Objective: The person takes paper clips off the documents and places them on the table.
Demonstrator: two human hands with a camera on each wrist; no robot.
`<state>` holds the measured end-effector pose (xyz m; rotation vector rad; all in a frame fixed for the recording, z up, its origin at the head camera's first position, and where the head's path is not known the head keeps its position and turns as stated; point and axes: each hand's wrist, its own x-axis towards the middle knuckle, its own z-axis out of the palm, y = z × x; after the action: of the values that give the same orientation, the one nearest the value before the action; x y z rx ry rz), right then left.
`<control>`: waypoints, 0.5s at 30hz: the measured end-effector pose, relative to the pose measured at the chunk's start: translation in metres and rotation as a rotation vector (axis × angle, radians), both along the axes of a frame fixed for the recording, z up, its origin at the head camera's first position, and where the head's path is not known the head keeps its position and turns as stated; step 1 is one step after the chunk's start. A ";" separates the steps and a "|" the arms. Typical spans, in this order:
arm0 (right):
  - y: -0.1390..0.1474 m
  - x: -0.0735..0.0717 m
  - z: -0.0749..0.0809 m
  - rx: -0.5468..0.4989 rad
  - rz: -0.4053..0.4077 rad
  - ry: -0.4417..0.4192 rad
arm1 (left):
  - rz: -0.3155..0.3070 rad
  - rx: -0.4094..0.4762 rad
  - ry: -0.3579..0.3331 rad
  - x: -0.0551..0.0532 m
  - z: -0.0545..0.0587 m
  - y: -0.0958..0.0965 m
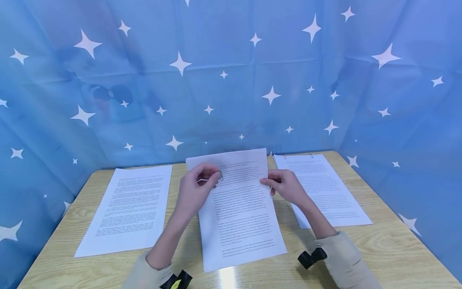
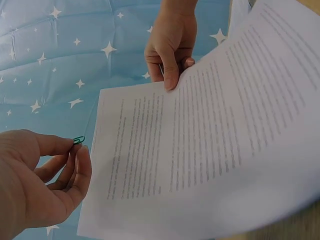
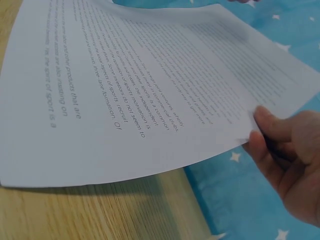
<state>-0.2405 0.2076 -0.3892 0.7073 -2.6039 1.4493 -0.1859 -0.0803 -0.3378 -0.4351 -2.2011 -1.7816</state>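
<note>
Between thumb and fingertips, my left hand (image 1: pixel 196 186) pinches a small green paper clip (image 2: pixel 79 140). My right hand (image 1: pixel 286 184) grips the right edge of a printed paper stack (image 1: pixel 242 208), thumb on the front face and fingers behind. The stack is raised and tilted over the table, and its sheets bow in the right wrist view. In the head view the left hand is in front of the stack's upper left part; the left wrist view shows the clip beside the top edge, apart from the paper.
On the wooden table (image 1: pixel 400 249), another printed stack (image 1: pixel 130 204) lies at the left. A further stack (image 1: pixel 325 192) lies at the right, with two paper clips along its top edge. A blue curtain with white stars (image 1: pixel 231 104) hangs behind the table and at its sides.
</note>
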 end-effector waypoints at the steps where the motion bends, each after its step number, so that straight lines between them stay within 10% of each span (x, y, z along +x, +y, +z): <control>1: 0.000 0.000 0.000 -0.001 -0.001 0.001 | 0.001 -0.009 -0.005 0.001 -0.001 -0.002; 15: 0.002 -0.002 -0.004 -0.009 -0.002 0.001 | 0.030 -0.143 -0.081 0.012 -0.021 -0.040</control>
<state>-0.2420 0.2098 -0.3928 0.7036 -2.5949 1.4588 -0.1739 -0.1204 -0.3584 -0.3642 -2.3882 -1.6603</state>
